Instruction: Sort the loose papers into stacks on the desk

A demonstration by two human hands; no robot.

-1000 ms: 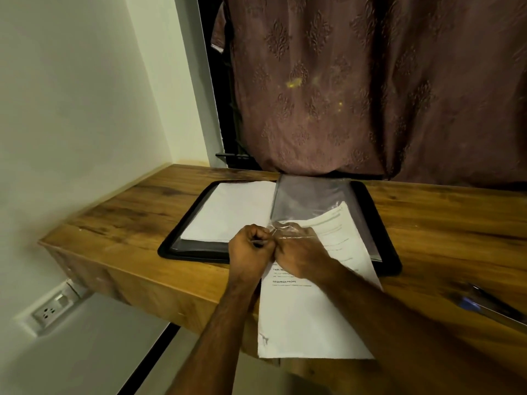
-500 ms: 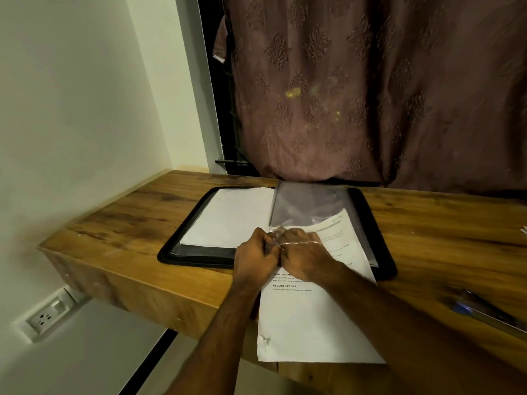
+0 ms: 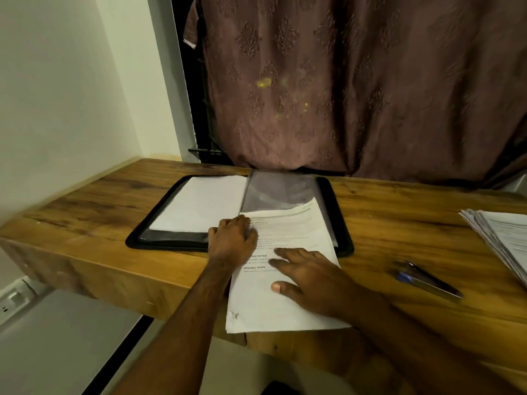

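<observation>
A printed white sheet lies across the desk's front edge and over the lower right of an open black folder. The folder holds a blank white page on its left side and clear plastic sleeves on its right. My left hand rests at the sheet's upper left edge with fingers curled; what they hold is hidden. My right hand lies flat on the sheet, fingers spread. A stack of printed papers sits at the desk's right edge.
A blue and black pen lies on the wooden desk right of the sheet. A brown patterned curtain hangs behind the desk. A white wall stands to the left, with a power socket below the desk.
My hands have come apart: the right hand moved down and now lies flat on the sheet. The view shifted right, bringing the paper stack into sight.
</observation>
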